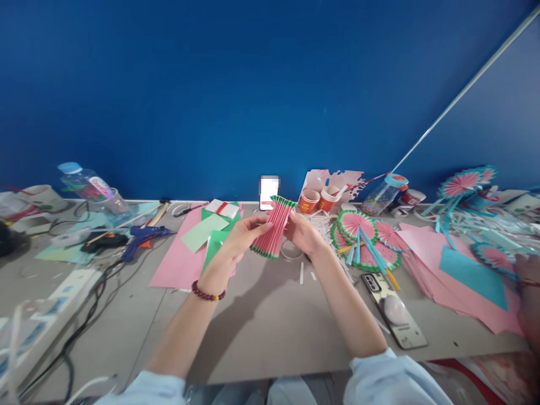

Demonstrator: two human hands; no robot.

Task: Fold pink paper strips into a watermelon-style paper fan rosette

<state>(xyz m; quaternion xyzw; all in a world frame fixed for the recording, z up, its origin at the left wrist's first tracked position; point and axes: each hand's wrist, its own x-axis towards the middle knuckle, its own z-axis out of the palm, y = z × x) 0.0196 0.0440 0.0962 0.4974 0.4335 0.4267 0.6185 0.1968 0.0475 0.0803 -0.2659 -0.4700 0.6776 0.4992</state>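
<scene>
Pleated paper [273, 232], pink with green ends, held above the table [270, 337] toward its far edge: the left hand [245, 235] and right hand [307, 233] grasp opposite sides, presumably keeping the folds gathered. At that edge a lit phone [266, 194] stands upright, facing the near edge, probably for viewing.
</scene>
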